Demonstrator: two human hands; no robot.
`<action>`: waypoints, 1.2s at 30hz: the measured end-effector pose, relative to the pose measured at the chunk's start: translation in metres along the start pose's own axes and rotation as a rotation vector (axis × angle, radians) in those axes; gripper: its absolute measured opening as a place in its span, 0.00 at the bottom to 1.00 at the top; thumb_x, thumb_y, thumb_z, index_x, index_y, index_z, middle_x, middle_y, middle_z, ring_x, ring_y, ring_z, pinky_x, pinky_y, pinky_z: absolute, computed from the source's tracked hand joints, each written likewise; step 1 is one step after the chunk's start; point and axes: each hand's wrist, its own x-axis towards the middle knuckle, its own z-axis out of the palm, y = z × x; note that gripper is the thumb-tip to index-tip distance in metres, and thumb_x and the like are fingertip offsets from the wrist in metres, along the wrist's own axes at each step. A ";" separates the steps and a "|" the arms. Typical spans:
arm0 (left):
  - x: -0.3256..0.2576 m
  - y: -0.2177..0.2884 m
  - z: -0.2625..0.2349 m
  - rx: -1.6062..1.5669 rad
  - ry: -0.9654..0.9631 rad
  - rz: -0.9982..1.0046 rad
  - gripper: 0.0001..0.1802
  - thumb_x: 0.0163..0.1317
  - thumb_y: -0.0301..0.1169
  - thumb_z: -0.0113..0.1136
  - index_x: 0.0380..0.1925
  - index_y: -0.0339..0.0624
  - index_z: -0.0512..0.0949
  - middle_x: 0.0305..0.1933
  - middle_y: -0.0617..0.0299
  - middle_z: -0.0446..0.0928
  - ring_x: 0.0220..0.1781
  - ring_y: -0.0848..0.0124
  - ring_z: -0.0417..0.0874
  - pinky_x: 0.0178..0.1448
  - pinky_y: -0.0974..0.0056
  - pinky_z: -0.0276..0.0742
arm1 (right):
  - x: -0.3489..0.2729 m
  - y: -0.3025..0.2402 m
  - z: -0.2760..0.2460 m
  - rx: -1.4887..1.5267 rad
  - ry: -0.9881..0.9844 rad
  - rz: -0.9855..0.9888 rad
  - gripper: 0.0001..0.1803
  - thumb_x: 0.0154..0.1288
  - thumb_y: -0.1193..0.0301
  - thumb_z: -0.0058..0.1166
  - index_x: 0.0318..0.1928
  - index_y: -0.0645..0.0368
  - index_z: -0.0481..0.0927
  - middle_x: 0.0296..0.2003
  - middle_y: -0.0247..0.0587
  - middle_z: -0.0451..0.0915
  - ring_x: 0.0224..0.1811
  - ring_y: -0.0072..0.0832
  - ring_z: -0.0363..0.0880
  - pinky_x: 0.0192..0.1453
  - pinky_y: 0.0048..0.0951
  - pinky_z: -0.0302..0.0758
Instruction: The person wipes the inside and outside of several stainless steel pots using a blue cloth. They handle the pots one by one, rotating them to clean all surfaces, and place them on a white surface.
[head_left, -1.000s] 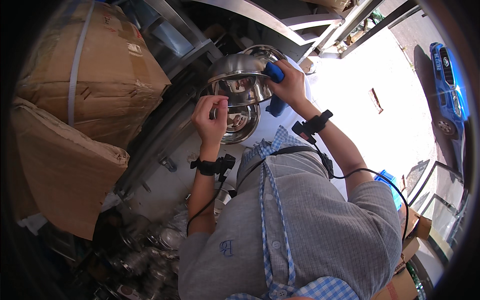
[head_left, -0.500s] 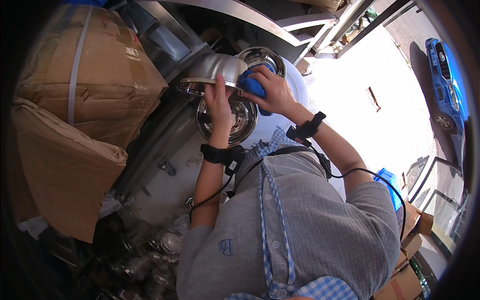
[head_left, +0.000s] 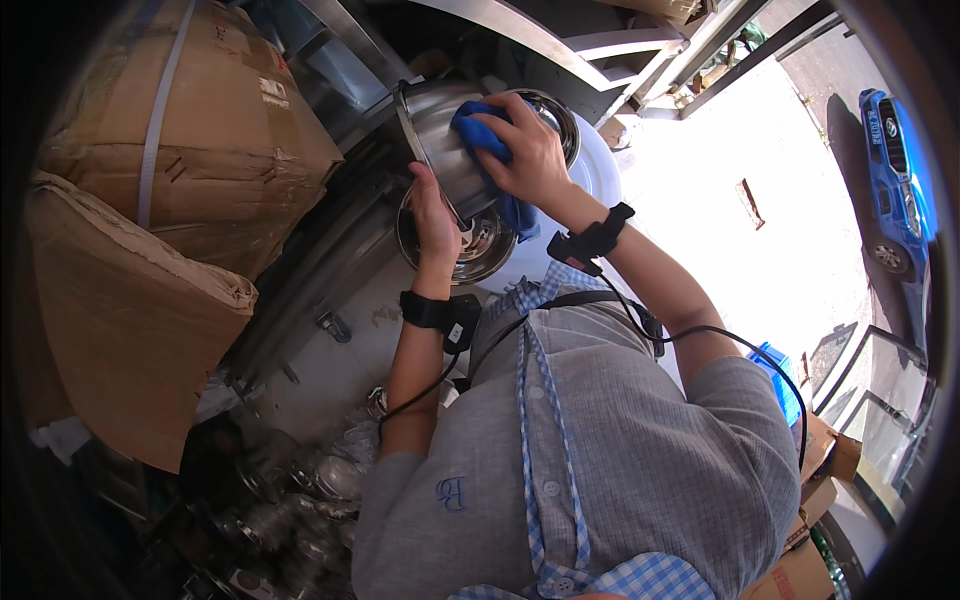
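Note:
A stainless steel bowl point(head_left: 447, 140) is held up on its side, its rim toward the left and its outer wall toward the right. My left hand point(head_left: 436, 222) grips its near rim, the thumb outside and the other fingers hidden behind the metal. Against the outer wall, my right hand point(head_left: 530, 155) presses a bunched blue cloth point(head_left: 480, 125), with a loose end hanging below the palm. Beneath the held bowl lies a second steel bowl point(head_left: 487, 250), partly covered. Another steel bowl point(head_left: 560, 118) shows behind my right hand, on a white round surface point(head_left: 597, 180).
Big strapped cardboard boxes point(head_left: 215, 130) crowd the left side. A metal frame point(head_left: 520, 30) crosses at the far side. Plastic-wrapped metal items point(head_left: 320, 475) lie at the lower left. At the right are a blue crate point(head_left: 778, 375) and a blue car point(head_left: 895, 180) outside.
The held bowl has tipped from rim-down to on its side, its rim now facing left. My right hand has moved with the cloth from the bowl's right edge onto its outer wall.

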 end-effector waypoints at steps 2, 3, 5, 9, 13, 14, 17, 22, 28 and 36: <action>0.004 0.001 -0.007 -0.009 -0.014 -0.012 0.36 0.71 0.58 0.41 0.63 0.37 0.63 0.63 0.55 0.69 0.64 0.67 0.71 0.67 0.62 0.66 | 0.000 -0.002 -0.001 -0.008 0.030 0.066 0.22 0.43 0.72 0.66 0.45 0.52 0.81 0.52 0.39 0.72 0.47 0.39 0.78 0.40 0.34 0.80; 0.004 0.002 -0.008 -0.014 -0.019 -0.016 0.36 0.71 0.57 0.41 0.63 0.37 0.63 0.62 0.56 0.70 0.63 0.67 0.72 0.67 0.62 0.66 | -0.005 -0.008 -0.004 0.008 -0.028 -0.014 0.22 0.43 0.72 0.66 0.44 0.52 0.81 0.52 0.38 0.72 0.47 0.37 0.78 0.40 0.33 0.80; 0.003 0.001 -0.006 -0.016 0.032 0.010 0.32 0.72 0.55 0.42 0.57 0.36 0.69 0.55 0.58 0.74 0.56 0.70 0.75 0.60 0.65 0.70 | -0.018 -0.022 -0.010 0.036 -0.141 -0.170 0.23 0.42 0.71 0.67 0.44 0.52 0.81 0.52 0.36 0.72 0.48 0.35 0.77 0.40 0.32 0.80; 0.005 0.000 -0.008 0.042 -0.019 0.039 0.28 0.74 0.51 0.40 0.45 0.35 0.76 0.43 0.63 0.76 0.44 0.77 0.75 0.49 0.69 0.70 | -0.015 -0.023 -0.010 -0.018 -0.283 -0.310 0.29 0.35 0.74 0.67 0.46 0.52 0.81 0.52 0.36 0.74 0.44 0.33 0.77 0.40 0.32 0.80; 0.005 -0.009 -0.023 0.211 -0.133 0.074 0.30 0.74 0.52 0.40 0.54 0.33 0.72 0.54 0.57 0.76 0.54 0.72 0.76 0.59 0.66 0.71 | 0.010 -0.002 -0.012 0.018 -0.032 -0.053 0.18 0.48 0.70 0.64 0.43 0.54 0.83 0.49 0.38 0.77 0.46 0.39 0.78 0.44 0.35 0.78; 0.002 -0.006 -0.025 0.260 -0.167 0.065 0.31 0.74 0.52 0.40 0.54 0.32 0.72 0.54 0.57 0.76 0.54 0.72 0.76 0.59 0.66 0.70 | 0.016 0.004 -0.014 0.041 -0.006 0.044 0.12 0.53 0.65 0.62 0.39 0.54 0.85 0.50 0.37 0.77 0.47 0.37 0.76 0.43 0.35 0.78; -0.006 0.000 -0.017 0.263 -0.154 0.063 0.31 0.74 0.52 0.39 0.50 0.31 0.74 0.52 0.58 0.76 0.52 0.74 0.76 0.57 0.67 0.70 | 0.011 -0.001 -0.023 0.003 -0.047 0.022 0.12 0.53 0.65 0.61 0.39 0.53 0.86 0.50 0.37 0.76 0.47 0.37 0.75 0.46 0.36 0.77; -0.004 -0.003 -0.023 0.322 -0.167 0.083 0.32 0.74 0.54 0.37 0.44 0.32 0.76 0.45 0.61 0.77 0.44 0.76 0.74 0.50 0.68 0.70 | -0.013 -0.028 -0.025 0.016 -0.266 -0.094 0.19 0.48 0.69 0.63 0.44 0.49 0.84 0.50 0.39 0.75 0.50 0.38 0.75 0.49 0.36 0.78; -0.005 -0.017 -0.050 0.545 -0.226 0.125 0.33 0.74 0.54 0.37 0.43 0.30 0.76 0.42 0.60 0.78 0.42 0.75 0.75 0.50 0.68 0.70 | 0.012 0.033 -0.028 0.140 -0.162 0.225 0.15 0.61 0.61 0.55 0.45 0.52 0.84 0.54 0.41 0.75 0.51 0.42 0.75 0.52 0.39 0.75; -0.016 -0.014 -0.024 0.387 -0.068 0.267 0.30 0.75 0.49 0.39 0.31 0.33 0.79 0.25 0.69 0.74 0.29 0.81 0.68 0.31 0.70 0.60 | -0.011 -0.009 -0.026 -0.004 -0.246 -0.032 0.14 0.59 0.63 0.57 0.45 0.49 0.84 0.54 0.38 0.73 0.53 0.40 0.73 0.52 0.38 0.76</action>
